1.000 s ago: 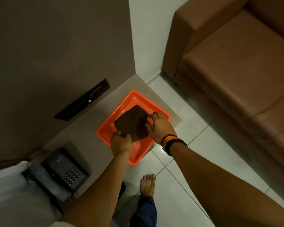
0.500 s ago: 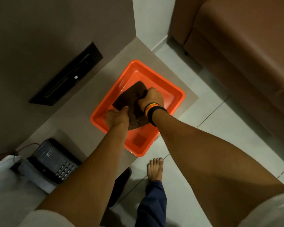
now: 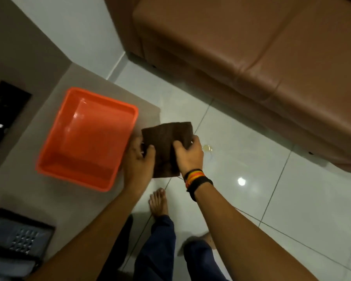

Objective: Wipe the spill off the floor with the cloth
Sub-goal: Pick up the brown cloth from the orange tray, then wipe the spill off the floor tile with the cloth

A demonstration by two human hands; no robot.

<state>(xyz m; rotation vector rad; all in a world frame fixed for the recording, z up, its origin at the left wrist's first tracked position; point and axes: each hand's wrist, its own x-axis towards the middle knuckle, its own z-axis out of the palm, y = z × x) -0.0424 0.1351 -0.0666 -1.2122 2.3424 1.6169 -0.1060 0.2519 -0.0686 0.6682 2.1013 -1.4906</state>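
While both hands hold the dark brown cloth (image 3: 167,147) in the air, the left hand (image 3: 139,161) pinches its left edge and the right hand (image 3: 188,154) grips its right side, each grip closed on the fabric. It hangs just right of the orange basin (image 3: 55,159) on the counter (image 3: 18,191), above the white tiled floor (image 3: 251,199). Near the right hand, a small yellowish spill (image 3: 207,148) lies on the tiles, short of the brown sofa (image 3: 251,57).
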